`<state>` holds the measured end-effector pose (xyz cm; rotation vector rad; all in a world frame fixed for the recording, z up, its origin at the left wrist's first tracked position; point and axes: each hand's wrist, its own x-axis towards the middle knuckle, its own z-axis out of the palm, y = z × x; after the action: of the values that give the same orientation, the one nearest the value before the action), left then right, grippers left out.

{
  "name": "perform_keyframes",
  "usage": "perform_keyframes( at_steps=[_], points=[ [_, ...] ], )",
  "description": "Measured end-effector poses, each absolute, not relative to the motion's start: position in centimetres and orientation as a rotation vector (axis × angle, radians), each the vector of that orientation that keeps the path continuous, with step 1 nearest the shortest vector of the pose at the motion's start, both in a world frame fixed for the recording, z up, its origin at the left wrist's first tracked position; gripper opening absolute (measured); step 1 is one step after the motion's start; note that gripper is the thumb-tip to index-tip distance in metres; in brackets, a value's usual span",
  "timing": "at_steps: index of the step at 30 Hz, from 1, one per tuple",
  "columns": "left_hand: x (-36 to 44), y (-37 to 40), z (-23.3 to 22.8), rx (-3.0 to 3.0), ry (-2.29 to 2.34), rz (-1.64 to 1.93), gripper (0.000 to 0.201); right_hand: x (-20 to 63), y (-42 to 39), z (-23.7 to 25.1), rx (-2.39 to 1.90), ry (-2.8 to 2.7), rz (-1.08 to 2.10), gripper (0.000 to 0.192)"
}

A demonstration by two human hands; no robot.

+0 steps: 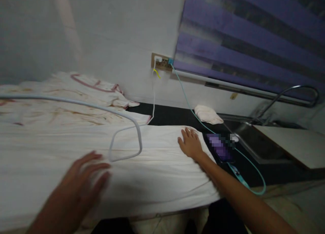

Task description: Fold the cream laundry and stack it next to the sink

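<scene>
A white cloth point(157, 166) lies spread flat over a dark counter. My right hand point(190, 143) rests palm down on the cloth's far right edge, fingers apart. My left hand point(85, 179) hovers over or brushes the cloth's near left part, fingers spread and blurred by motion. A white cable point(122, 132) loops across the cloth between the two hands. Neither hand holds anything.
A folded patterned cloth point(76, 91) lies at the back left. A phone point(220, 147) with a teal cable point(251, 166) sits right of the cloth. Behind it lie a small pink cloth point(208, 113), a wall socket point(162, 62), a steel sink point(256, 139) and a tap point(294, 91).
</scene>
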<state>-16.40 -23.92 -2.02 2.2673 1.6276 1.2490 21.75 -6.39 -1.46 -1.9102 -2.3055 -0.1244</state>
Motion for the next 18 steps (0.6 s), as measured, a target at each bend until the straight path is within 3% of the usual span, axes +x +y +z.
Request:
perform_keyframes(
  at_steps=[4,8,14,18],
  points=[
    [-2.7,-26.2,-2.1,2.225,1.315,0.988,0.019,21.7,-6.5,-1.3,-1.899,-2.265,-0.041,0.066],
    [6.6,-25.8,0.9,2.159,1.053,1.102,0.021,21.7,-6.5,-1.2,-1.887,-2.238,0.008,0.068],
    [13.5,-24.3,1.7,2.004,0.789,0.939,0.019,22.0,-6.1,-0.6,-1.889,-2.344,0.024,0.073],
    [16.0,-25.4,0.9,1.878,0.794,1.058,0.017,22.2,-5.5,-1.1,-1.898,-2.406,-0.015,0.074]
  ],
)
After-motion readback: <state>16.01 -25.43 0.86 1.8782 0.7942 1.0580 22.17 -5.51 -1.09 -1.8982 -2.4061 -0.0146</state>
